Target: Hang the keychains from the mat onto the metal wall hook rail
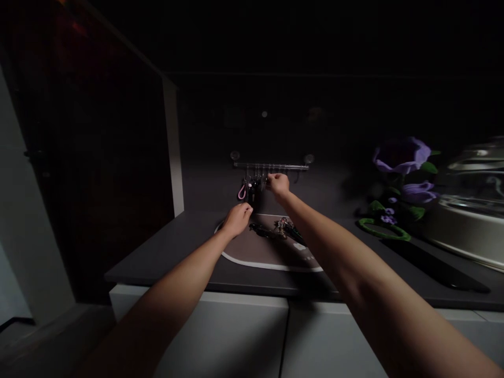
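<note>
A metal hook rail (271, 166) is fixed to the dark wall above a counter. Keys and a pink loop (241, 192) hang from its left hooks. My right hand (277, 185) is raised to the rail, fingers pinched closed at a hanging key bunch (258, 185). My left hand (237, 219) hovers lower, fingers curled shut just under those keys; what it holds, if anything, is hidden. Below lies an oval mat (255, 252) with a white rim, carrying another key bunch (281, 228).
The dark countertop (165, 252) tops white cabinet fronts. Purple artificial flowers (401, 157) and a green-handled tool (384, 230) sit to the right, beside shiny metal pans (468, 210). A dark doorway lies at left. The scene is very dim.
</note>
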Demonstrator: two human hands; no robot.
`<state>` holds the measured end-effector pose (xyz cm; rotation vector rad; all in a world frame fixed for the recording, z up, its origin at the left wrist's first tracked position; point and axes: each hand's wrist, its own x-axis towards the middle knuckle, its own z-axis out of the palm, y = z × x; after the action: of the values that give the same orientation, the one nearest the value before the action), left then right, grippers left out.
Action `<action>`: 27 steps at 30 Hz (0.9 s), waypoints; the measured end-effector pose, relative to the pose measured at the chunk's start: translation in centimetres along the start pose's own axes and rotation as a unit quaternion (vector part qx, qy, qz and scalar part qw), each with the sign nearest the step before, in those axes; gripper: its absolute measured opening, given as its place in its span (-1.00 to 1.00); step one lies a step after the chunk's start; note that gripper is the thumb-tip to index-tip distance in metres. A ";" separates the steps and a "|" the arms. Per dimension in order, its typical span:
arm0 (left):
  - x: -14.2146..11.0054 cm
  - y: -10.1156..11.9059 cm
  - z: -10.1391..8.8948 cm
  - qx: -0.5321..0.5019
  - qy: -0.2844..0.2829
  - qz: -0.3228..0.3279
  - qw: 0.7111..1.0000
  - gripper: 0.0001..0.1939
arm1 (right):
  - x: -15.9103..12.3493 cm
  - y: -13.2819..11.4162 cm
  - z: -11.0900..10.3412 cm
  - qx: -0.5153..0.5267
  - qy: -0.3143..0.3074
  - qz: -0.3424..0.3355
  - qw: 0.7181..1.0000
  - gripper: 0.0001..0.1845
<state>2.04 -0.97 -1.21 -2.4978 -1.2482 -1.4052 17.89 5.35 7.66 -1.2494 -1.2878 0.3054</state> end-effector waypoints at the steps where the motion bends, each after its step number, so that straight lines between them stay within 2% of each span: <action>1: 0.0 0.0 0.0 0.002 -0.003 0.000 1.000 -0.79 | 0.5 0.0 0.3 -0.006 0.016 0.011 1.000 -0.76; 6: 0.1 0.1 0.0 0.013 -0.009 0.000 1.000 -0.80 | 1.8 -0.1 1.5 -0.023 0.075 0.056 0.995 -0.77; 10: 0.1 0.0 0.0 0.021 -0.013 0.002 1.000 -0.79 | 2.0 0.1 2.0 -0.030 0.095 0.070 0.992 -0.76; 27: 0.1 0.0 -0.2 0.023 -0.023 -0.007 0.999 -0.79 | 1.2 1.8 2.0 -0.035 0.063 0.081 0.994 -0.76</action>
<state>1.94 -0.98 -0.98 -2.5105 -1.2931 -1.3130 17.42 7.97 6.45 -1.4147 -1.0993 0.2946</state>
